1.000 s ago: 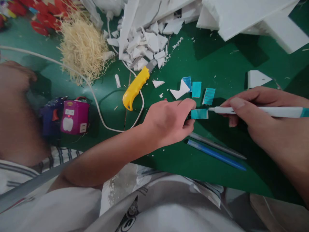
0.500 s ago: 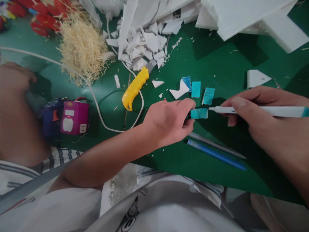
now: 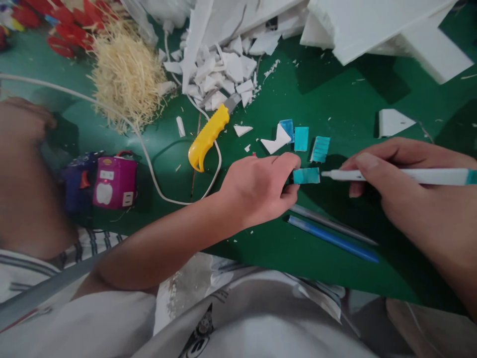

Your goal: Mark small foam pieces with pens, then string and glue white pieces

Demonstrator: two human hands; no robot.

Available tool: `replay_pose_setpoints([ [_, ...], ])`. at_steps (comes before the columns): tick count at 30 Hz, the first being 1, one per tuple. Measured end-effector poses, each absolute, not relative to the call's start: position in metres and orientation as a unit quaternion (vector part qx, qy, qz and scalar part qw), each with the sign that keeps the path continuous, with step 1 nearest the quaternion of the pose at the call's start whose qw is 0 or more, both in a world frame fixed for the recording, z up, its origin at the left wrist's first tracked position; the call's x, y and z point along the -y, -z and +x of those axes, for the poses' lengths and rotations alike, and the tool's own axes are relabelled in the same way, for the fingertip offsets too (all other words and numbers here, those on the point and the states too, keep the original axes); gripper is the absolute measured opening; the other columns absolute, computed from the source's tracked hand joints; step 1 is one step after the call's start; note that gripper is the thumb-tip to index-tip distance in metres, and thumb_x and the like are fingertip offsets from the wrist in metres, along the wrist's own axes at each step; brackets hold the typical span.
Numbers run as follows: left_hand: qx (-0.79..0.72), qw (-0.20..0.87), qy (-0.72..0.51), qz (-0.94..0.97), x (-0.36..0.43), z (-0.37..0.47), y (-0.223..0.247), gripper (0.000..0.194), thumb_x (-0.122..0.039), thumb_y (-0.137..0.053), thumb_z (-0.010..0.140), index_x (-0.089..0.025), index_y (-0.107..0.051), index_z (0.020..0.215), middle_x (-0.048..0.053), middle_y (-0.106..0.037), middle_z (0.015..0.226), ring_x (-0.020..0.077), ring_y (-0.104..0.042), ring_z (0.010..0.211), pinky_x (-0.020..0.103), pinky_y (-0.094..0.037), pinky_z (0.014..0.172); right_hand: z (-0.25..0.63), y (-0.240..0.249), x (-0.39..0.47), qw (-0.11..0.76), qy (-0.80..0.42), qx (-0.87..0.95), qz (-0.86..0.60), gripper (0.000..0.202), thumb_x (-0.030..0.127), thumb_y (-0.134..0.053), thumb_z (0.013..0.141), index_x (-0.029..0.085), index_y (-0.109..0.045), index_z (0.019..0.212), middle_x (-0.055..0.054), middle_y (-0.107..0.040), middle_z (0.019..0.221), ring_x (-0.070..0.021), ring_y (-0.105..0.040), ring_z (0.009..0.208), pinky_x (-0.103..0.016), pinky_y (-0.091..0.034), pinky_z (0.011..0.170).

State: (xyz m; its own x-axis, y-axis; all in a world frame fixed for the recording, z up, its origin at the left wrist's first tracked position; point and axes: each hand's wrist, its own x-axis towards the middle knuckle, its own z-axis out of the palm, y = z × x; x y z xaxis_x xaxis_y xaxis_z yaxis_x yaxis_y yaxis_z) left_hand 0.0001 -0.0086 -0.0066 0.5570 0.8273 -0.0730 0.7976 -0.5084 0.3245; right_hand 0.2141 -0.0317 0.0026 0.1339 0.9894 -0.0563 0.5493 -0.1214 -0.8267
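Note:
My left hand (image 3: 261,186) is closed on a small teal piece (image 3: 306,175), which sticks out to the right of its fingertips. Gripped in my right hand (image 3: 395,174) is a white marker (image 3: 428,175), its tip pointing left, just beside the end of that piece. Above them lie a plain teal piece (image 3: 301,138), a striped teal piece (image 3: 320,149) and a blue piece (image 3: 286,128), partly under a notched white scrap (image 3: 276,140). A blue pen (image 3: 333,238) and a grey pen (image 3: 335,225) rest below my hands.
A yellow-handled cutter (image 3: 208,136) lies left of centre, inside a bend of white cable (image 3: 149,159). Behind it are white foam scraps (image 3: 223,69), and straw (image 3: 128,74). A magenta device (image 3: 115,182) sits at left, near another person's arm (image 3: 30,184). Large foam sheets (image 3: 372,25) fill the top right.
The marker tip has drawn slightly away from the teal piece, leaving a small gap. My left hand keeps its hold, and the whole view has shifted very slightly.

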Motion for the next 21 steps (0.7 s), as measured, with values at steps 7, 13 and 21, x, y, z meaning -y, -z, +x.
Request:
replay_pose_setpoints([
  [7, -0.472, 0.174, -0.035, 0.864, 0.0080, 0.0005, 0.0047, 0.020, -0.030, -0.066, 0.087, -0.024, -0.071, 0.106, -0.008, -0.054, 0.055, 0.0143, -0.057, 0.054, 0.028, -0.045, 0.065, 0.2159, -0.0007, 0.0309, 0.338, -0.335, 0.573, -0.667, 0.023, 0.029, -0.067, 0.084, 0.023, -0.072, 0.063, 0.001, -0.062, 0.052, -0.0096, -0.049, 0.046, -0.025, -0.028, 0.043],
  [13, -0.470, 0.169, -0.049, 0.865, 0.0082, -0.0006, 0.0055, 0.020, -0.029, -0.065, 0.087, -0.024, -0.071, 0.105, -0.008, -0.053, 0.054, 0.0144, -0.056, 0.054, 0.027, -0.045, 0.065, 0.2134, -0.0061, 0.0293, 0.332, -0.343, 0.562, -0.675, 0.023, 0.029, -0.068, 0.083, 0.022, -0.071, 0.062, 0.000, -0.063, 0.052, -0.0111, -0.054, 0.049, -0.025, -0.036, 0.044],
  [21, -0.475, 0.177, -0.035, 0.861, 0.0079, 0.0004, 0.0037, 0.021, -0.030, -0.065, 0.088, -0.025, -0.070, 0.107, -0.008, -0.053, 0.054, 0.0146, -0.057, 0.055, 0.028, -0.048, 0.069, 0.2150, -0.0044, 0.0298, 0.342, -0.343, 0.564, -0.669, 0.021, 0.028, -0.067, 0.084, 0.022, -0.073, 0.065, 0.001, -0.063, 0.052, -0.0090, -0.050, 0.046, -0.024, -0.032, 0.043],
])
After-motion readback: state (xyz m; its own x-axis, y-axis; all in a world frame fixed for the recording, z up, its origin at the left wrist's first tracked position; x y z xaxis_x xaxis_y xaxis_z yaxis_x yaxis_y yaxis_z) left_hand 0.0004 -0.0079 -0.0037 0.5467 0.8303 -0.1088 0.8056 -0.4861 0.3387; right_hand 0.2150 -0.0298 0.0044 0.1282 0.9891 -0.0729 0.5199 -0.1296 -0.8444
